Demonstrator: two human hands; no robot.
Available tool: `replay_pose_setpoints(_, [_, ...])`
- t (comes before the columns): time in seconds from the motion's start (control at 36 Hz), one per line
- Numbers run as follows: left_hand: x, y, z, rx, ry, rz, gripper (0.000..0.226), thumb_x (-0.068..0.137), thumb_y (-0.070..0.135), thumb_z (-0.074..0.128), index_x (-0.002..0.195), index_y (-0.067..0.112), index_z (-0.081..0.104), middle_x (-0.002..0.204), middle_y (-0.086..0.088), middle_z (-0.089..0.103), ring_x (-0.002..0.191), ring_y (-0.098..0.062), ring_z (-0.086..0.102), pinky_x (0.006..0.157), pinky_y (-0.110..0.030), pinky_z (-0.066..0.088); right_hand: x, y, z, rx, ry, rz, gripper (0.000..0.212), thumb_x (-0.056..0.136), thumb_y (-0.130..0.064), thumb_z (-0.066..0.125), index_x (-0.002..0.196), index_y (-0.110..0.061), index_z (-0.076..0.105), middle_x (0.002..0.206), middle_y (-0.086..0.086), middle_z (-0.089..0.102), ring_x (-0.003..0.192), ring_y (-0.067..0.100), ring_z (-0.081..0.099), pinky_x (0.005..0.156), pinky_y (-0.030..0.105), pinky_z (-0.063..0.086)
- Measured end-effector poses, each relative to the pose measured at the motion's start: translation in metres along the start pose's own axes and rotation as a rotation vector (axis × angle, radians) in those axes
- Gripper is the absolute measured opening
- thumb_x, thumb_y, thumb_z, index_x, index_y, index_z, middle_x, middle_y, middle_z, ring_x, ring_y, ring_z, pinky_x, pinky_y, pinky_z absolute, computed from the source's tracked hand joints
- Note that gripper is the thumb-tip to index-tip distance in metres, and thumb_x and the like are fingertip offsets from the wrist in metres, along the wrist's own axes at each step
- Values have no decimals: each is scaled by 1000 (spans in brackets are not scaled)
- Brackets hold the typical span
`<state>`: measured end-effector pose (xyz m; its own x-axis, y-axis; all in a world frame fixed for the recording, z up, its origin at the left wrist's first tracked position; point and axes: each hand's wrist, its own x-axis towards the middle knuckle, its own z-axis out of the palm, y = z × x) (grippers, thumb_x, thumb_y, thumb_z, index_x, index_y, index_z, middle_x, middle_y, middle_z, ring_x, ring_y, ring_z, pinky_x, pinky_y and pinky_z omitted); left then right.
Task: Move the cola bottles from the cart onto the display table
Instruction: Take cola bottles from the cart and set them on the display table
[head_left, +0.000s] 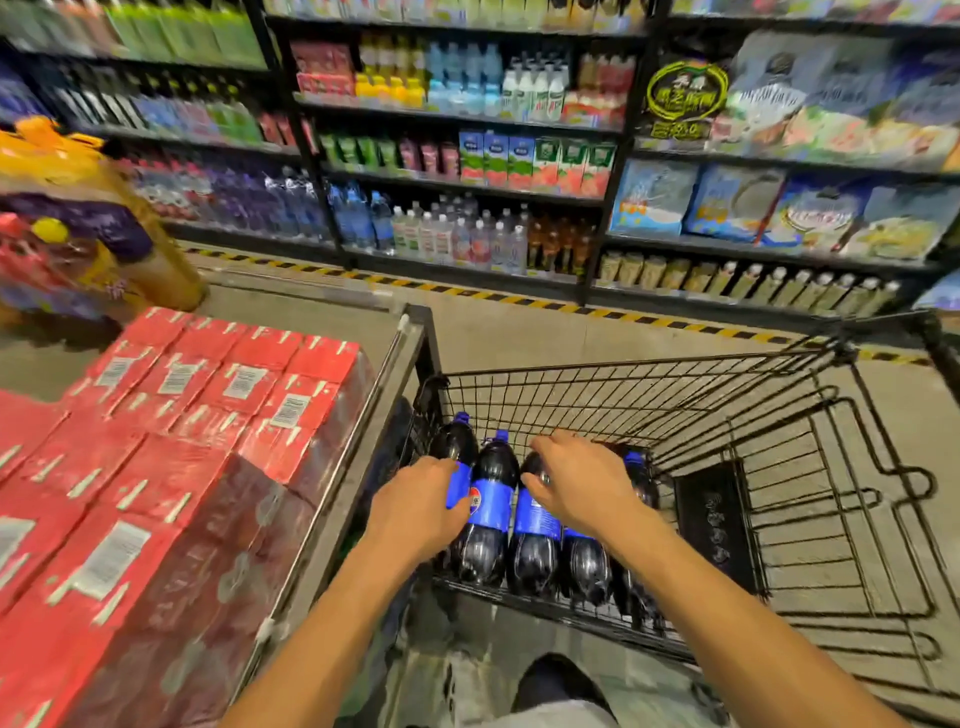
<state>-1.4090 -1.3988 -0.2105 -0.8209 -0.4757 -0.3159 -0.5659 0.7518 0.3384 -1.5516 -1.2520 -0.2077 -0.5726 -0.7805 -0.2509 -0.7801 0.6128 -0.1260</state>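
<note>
Several dark cola bottles (491, 512) with blue labels and blue caps lie side by side in the black wire cart (779, 431), caps pointing away from me. My left hand (418, 506) wraps around the leftmost bottle at its label. My right hand (576, 486) rests over the two bottles on the right, fingers curled on them. The display table (332, 312) stands to the left of the cart, with a bare grey strip at its far end.
Shrink-wrapped red drink cartons (182, 441) cover most of the table. An orange and purple pack (78, 223) sits at its far left. Stocked drink shelves (467, 156) line the aisle behind a yellow-black floor stripe (467, 293). My shoe (556, 680) shows below.
</note>
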Motion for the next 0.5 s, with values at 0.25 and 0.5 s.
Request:
replay_pose_setpoints(0.25, [53, -37, 34, -197, -225, -201, 42, 90, 40, 64, 124, 15, 63, 117, -7, 68, 110, -28, 65, 87, -33, 51, 74, 8, 42, 226, -190, 78, 47, 102, -50, 57, 135, -16, 58, 131, 10, 64, 121, 32, 63, 96, 48, 56])
replay_pose_setpoints(0.5, [109, -56, 77, -405, -418, -492, 23, 88, 36, 71, 79, 19, 60, 78, 0, 65, 81, -25, 63, 75, -34, 53, 164, 31, 103, 630, -366, 186, 49, 98, -42, 68, 131, -7, 65, 121, 16, 73, 113, 36, 68, 93, 42, 55])
